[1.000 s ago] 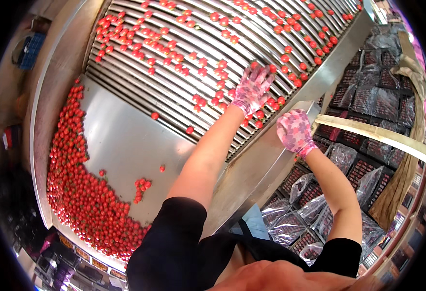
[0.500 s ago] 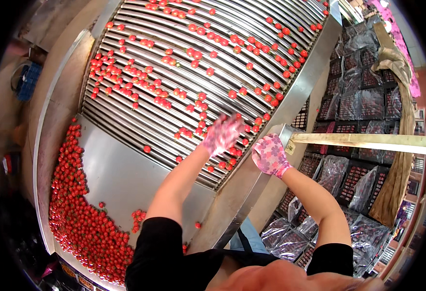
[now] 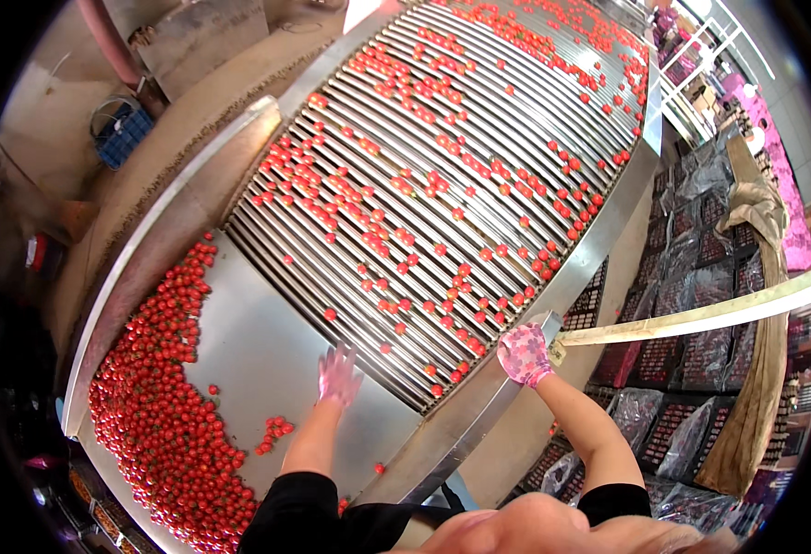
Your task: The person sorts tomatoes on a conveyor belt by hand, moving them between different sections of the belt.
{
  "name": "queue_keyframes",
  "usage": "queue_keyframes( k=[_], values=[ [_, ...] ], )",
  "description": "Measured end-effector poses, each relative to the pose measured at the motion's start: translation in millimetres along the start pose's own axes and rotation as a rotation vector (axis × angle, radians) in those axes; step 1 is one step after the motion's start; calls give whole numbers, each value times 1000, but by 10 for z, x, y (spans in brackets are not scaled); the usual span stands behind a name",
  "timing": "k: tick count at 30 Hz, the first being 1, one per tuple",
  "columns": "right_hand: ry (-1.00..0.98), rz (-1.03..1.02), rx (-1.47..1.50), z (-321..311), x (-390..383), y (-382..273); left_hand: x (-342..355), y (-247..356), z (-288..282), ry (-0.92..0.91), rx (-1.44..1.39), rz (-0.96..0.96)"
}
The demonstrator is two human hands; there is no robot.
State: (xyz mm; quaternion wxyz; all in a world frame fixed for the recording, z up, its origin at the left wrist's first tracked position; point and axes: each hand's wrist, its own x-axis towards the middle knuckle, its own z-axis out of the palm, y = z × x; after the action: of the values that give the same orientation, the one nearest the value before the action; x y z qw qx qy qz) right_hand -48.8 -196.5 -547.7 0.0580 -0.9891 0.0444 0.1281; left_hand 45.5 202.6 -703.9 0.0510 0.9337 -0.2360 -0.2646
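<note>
My left hand (image 3: 338, 376), in a pink patterned glove, is over the near edge of a smooth metal plate (image 3: 258, 319), beside the lowest rollers. Its fingers are spread with nothing in them. My right hand (image 3: 524, 355), gloved alike, is curled over the metal side rail (image 3: 479, 417) beside a small bracket. Small red tomatoes (image 3: 378, 242) lie scattered over the roller conveyor (image 3: 318, 277), some in rows between the rollers. A thick heap of tomatoes (image 3: 179, 415) fills the plate's left side. A small cluster of tomatoes (image 3: 273, 432) sits apart from the heap.
A raised metal wall (image 3: 114, 249) bounds the left side. A pale bar (image 3: 692, 323) juts right from the rail. Beyond it are stacked black crates (image 3: 692, 355), partly under clear plastic, and a brown cloth (image 3: 747, 397). A blue basket (image 3: 124, 134) stands far left.
My left hand has moved from above the rollers back and left to the plate. My right hand stays on the rail. The view has shifted, showing more of the conveyor's far end.
</note>
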Motion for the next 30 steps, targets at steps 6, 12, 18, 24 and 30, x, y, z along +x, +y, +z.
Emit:
queue_keyframes(
  k=[6,12,18,24,30],
  values=[
    [142,-12,-7,284,30,30,-2122,-690,533,-124,27,-172],
    [172,192,-71,356,183,193,-3284,-305,923,-393,-187,-514],
    [204,37,-114,590,-62,-276,-3255,-710,1559,-407,-205,-278],
    [-54,-194,-337,301,-725,-1274,-3247,-686,1340,-360,-229,-317],
    [-100,-158,-242,242,-934,-1360,-3344,-541,1080,-235,-324,-377]
  ],
)
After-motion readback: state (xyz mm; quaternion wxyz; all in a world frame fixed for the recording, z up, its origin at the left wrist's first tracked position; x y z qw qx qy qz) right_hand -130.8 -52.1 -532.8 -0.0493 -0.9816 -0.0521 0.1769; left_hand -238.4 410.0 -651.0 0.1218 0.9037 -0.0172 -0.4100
